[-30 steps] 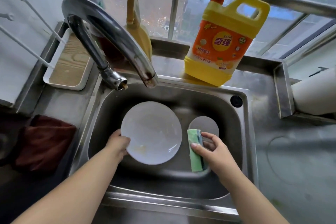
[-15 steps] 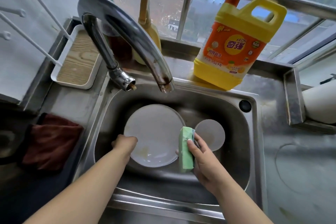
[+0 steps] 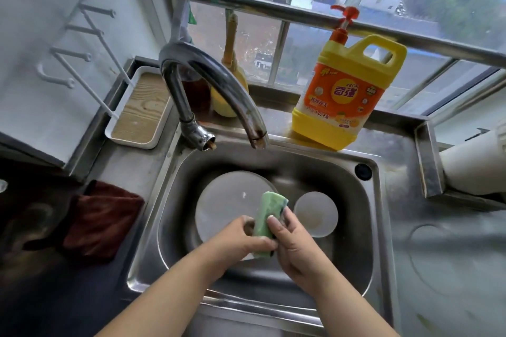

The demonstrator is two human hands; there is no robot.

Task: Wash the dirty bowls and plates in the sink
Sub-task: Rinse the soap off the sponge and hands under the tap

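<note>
Above the plate (image 3: 224,205), both hands grip the sponge (image 3: 267,224)

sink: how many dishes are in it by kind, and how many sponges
Plates: 1, the large white plate lying in the sink
Bowls: 1, the small white bowl to the plate's right
Sponges: 1, the green sponge gripped between the left hand and the right hand
Total: 3
</note>
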